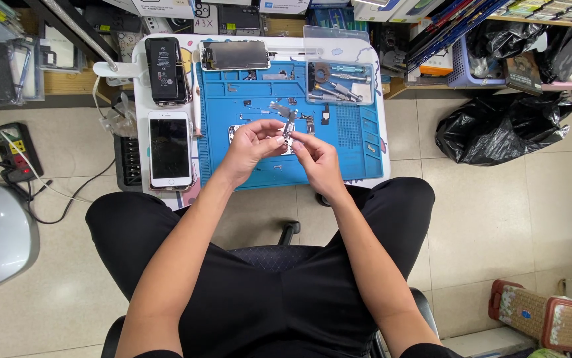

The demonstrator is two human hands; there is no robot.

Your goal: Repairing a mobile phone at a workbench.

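My left hand and my right hand meet above the blue work mat on a small white table. Both pinch a small silvery phone part held upright between the fingertips. Under the hands lies an opened phone body, mostly hidden. Several small loose parts and screws lie scattered on the mat just beyond the hands.
A white phone and a black phone lie on the table's left side. A detached screen and a clear tray of tools sit at the back. A black rubbish bag lies on the floor right; a power strip left.
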